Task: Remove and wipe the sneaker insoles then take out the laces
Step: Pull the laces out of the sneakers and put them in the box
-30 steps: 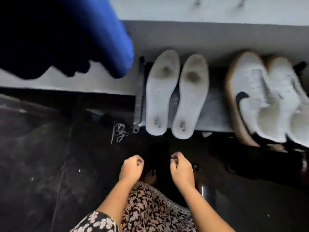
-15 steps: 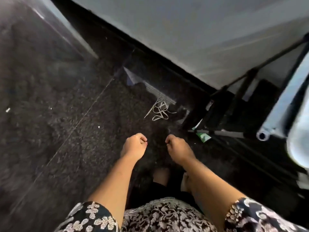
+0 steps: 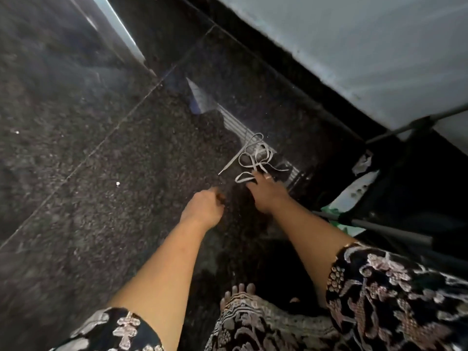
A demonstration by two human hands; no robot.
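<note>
A tangled white shoelace lies on the dark speckled floor near the foot of the wall. My right hand stretches out to it with straight fingers, and the fingertips touch the nearest loop of the lace. A little short of the lace and to its left, my left hand hovers above the floor with its fingers curled in and nothing in it. Neither the insoles nor the sneakers are in view.
A white wall runs along the upper right. The black metal legs of a rack stand at the right, with white and green scraps beneath. My bare foot is on the floor below my hands.
The view swung from the rack with the insoles and sneakers down to the floor. My right hand uncurled and reached forward to the lace. My left hand stayed curled.
</note>
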